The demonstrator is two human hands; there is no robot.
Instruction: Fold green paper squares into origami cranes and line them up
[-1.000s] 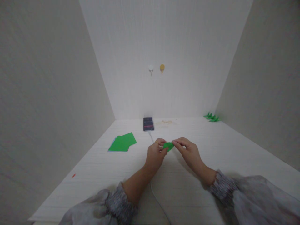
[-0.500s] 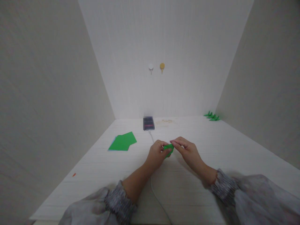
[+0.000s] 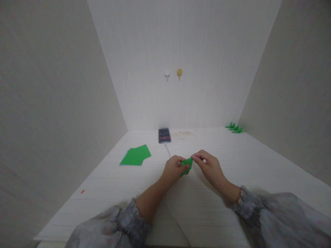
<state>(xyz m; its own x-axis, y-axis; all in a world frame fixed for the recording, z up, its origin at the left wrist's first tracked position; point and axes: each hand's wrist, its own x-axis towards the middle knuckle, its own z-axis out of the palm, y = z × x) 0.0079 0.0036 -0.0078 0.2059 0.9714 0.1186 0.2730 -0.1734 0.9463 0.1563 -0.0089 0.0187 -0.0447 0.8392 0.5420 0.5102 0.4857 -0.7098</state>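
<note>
A small folded piece of green paper [image 3: 188, 163] is held up between my two hands, over the middle of the table. My left hand [image 3: 173, 171] grips its left side, thumb across the front and fingers behind. With thumb and forefinger, my right hand [image 3: 207, 164] pinches the paper's upper right corner. Part of the paper is hidden behind my left thumb and fingers. Several green paper sheets [image 3: 136, 155] lie to the left, overlapping, with a pale blue edge showing beneath.
Several folded green paper figures [image 3: 234, 128] stand in the back right corner. A blurred dark device [image 3: 164, 135] sits near the back wall, and its white cable [image 3: 172, 213] runs under my left arm. A small orange scrap [image 3: 82, 191] lies at the left edge. Two hooks [image 3: 179, 73] hang on the wall.
My right hand has shifted slightly right, its pinch now at the paper's upper right corner. The green paper looks flatter and more stretched out. My left hand keeps its hold.
</note>
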